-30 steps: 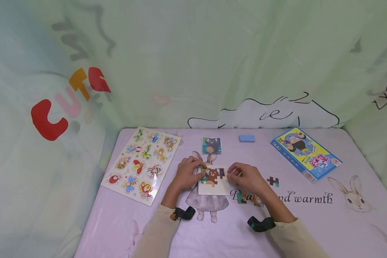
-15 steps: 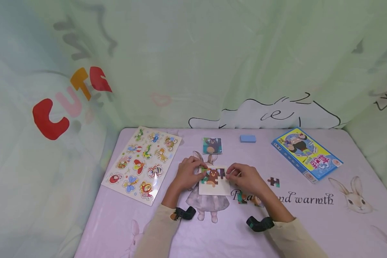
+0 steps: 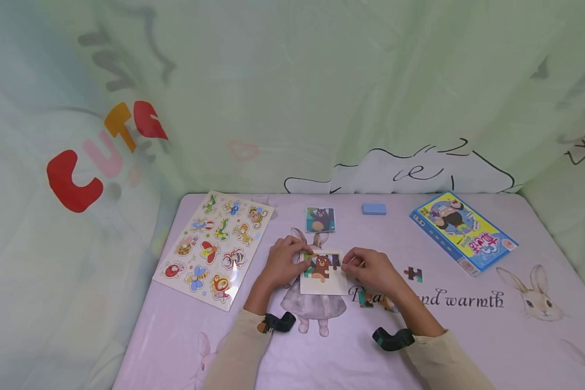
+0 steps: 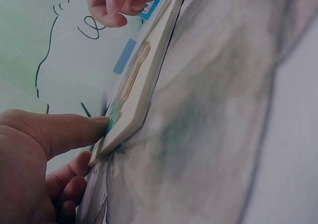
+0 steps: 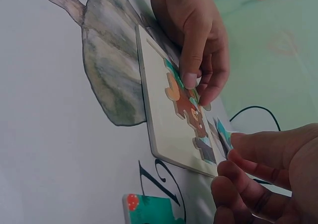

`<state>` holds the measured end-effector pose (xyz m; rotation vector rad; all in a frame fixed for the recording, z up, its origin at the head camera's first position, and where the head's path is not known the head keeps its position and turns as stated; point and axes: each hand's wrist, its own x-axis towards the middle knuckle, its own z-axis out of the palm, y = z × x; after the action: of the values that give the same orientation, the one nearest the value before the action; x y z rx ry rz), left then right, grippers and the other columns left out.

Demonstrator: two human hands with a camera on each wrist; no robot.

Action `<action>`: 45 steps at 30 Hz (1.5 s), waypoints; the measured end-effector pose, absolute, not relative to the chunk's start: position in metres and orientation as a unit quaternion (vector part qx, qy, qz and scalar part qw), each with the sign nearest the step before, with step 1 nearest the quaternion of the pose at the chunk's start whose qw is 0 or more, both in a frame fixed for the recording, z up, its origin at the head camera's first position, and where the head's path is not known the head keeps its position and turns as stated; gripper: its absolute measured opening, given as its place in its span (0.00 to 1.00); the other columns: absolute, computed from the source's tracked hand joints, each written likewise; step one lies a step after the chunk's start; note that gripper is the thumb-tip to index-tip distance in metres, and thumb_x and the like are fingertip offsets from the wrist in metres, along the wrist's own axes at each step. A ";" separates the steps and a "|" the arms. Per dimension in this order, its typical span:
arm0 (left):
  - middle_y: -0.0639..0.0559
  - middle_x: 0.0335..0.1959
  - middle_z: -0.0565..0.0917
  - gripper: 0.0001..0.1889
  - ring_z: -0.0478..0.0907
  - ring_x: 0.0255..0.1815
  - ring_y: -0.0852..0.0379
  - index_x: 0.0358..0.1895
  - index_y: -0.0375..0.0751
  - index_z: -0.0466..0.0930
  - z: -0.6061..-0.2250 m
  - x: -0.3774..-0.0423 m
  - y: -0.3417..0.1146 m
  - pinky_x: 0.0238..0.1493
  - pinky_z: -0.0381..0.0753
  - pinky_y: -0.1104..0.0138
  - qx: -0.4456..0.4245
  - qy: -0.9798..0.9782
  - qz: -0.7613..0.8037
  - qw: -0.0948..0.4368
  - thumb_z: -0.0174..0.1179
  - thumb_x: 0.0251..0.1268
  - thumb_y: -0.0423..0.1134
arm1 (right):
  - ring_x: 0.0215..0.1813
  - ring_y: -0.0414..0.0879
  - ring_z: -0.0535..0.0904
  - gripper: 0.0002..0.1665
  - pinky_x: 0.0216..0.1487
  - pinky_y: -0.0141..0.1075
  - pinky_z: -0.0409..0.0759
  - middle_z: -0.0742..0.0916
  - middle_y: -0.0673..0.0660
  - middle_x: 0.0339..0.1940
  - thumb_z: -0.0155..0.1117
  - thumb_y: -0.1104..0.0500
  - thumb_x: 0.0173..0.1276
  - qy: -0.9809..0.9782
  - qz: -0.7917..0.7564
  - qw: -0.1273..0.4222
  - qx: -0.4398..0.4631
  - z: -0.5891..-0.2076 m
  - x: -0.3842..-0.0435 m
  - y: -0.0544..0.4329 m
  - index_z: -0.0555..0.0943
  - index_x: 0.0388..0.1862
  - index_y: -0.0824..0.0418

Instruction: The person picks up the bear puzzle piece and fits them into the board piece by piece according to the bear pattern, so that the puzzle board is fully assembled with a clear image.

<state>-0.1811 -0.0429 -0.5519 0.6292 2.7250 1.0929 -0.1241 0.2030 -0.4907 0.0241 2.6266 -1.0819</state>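
A small cream puzzle board (image 3: 333, 285) lies on the table before me, with joined jigsaw pieces (image 3: 320, 266) showing a brown bear along its upper part. My left hand (image 3: 284, 264) grips the board's left edge. In the left wrist view its thumb (image 4: 82, 132) presses on a green piece, with the other fingers at the edge below. My right hand (image 3: 376, 269) is at the board's right edge, fingers loosely bent, beside a dark corner piece (image 5: 203, 151). Thumb and fingers stand apart there, with nothing seen between them.
Loose jigsaw pieces (image 3: 413, 274) lie right of the board, some partly hidden under my right forearm. Behind it are a bear picture card (image 3: 320, 220) and a blue block (image 3: 374, 209). An insect picture board (image 3: 215, 249) lies left, a blue-yellow box (image 3: 463, 233) right.
My right hand has shifted very slightly left, its fingertips closer to the board's right edge. The left hand, the board and the bear pieces stay as they were.
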 end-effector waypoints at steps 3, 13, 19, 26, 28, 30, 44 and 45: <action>0.53 0.54 0.79 0.10 0.70 0.56 0.52 0.48 0.57 0.86 -0.552 -0.181 -0.043 0.64 0.67 0.51 0.209 0.905 0.364 0.069 0.67 0.66 0.47 | 0.36 0.48 0.75 0.09 0.33 0.36 0.76 0.83 0.53 0.33 0.68 0.54 0.70 0.914 -0.376 0.151 0.008 -0.493 -0.124 0.202 0.84 0.45 0.56; 0.54 0.54 0.79 0.09 0.70 0.56 0.53 0.48 0.57 0.86 -0.549 -0.182 -0.043 0.65 0.66 0.50 0.207 0.904 0.366 0.076 0.66 0.66 0.48 | 0.32 0.47 0.75 0.08 0.31 0.37 0.74 0.82 0.53 0.31 0.69 0.54 0.70 0.915 -0.375 0.149 0.003 -0.501 -0.123 0.200 0.84 0.43 0.56; 0.53 0.55 0.79 0.10 0.70 0.57 0.52 0.48 0.56 0.87 -0.549 -0.181 -0.043 0.66 0.66 0.50 0.200 0.903 0.371 0.082 0.67 0.66 0.47 | 0.33 0.47 0.74 0.08 0.31 0.37 0.74 0.82 0.53 0.31 0.69 0.54 0.70 0.916 -0.373 0.150 0.002 -0.502 -0.123 0.200 0.84 0.43 0.56; 0.53 0.54 0.79 0.10 0.70 0.56 0.51 0.48 0.55 0.87 -0.548 -0.181 -0.043 0.66 0.66 0.51 0.200 0.902 0.374 0.081 0.67 0.65 0.47 | 0.33 0.46 0.74 0.08 0.30 0.35 0.74 0.82 0.52 0.31 0.70 0.53 0.69 0.916 -0.373 0.150 0.003 -0.501 -0.123 0.199 0.84 0.43 0.55; 0.52 0.54 0.79 0.10 0.70 0.56 0.51 0.48 0.55 0.87 -0.546 -0.180 -0.043 0.65 0.66 0.50 0.202 0.901 0.374 0.082 0.67 0.66 0.47 | 0.33 0.46 0.74 0.09 0.29 0.35 0.73 0.82 0.52 0.31 0.70 0.53 0.69 0.915 -0.374 0.150 0.001 -0.500 -0.123 0.199 0.84 0.43 0.56; 0.52 0.54 0.79 0.10 0.70 0.56 0.50 0.48 0.54 0.87 -0.545 -0.180 -0.043 0.65 0.66 0.50 0.203 0.901 0.375 0.083 0.67 0.66 0.47 | 0.33 0.46 0.74 0.08 0.29 0.36 0.73 0.82 0.52 0.31 0.70 0.54 0.69 0.915 -0.375 0.150 -0.001 -0.500 -0.123 0.198 0.84 0.43 0.56; 0.51 0.55 0.79 0.10 0.70 0.57 0.50 0.48 0.54 0.87 -0.546 -0.180 -0.043 0.65 0.66 0.50 0.202 0.900 0.376 0.085 0.67 0.66 0.46 | 0.37 0.48 0.75 0.09 0.34 0.37 0.75 0.83 0.53 0.34 0.69 0.53 0.69 0.919 -0.361 0.156 0.020 -0.492 -0.123 0.206 0.86 0.44 0.55; 0.51 0.55 0.79 0.10 0.70 0.57 0.50 0.48 0.54 0.87 -0.546 -0.180 -0.043 0.65 0.66 0.50 0.203 0.901 0.375 0.084 0.67 0.66 0.46 | 0.37 0.49 0.75 0.09 0.34 0.37 0.75 0.84 0.53 0.35 0.69 0.53 0.69 0.921 -0.358 0.154 0.022 -0.491 -0.123 0.209 0.86 0.45 0.55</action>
<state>-0.1803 -0.0431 -0.5464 0.6057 2.6867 1.1181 -0.1227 0.2091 -0.4911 0.0640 2.6392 -1.0253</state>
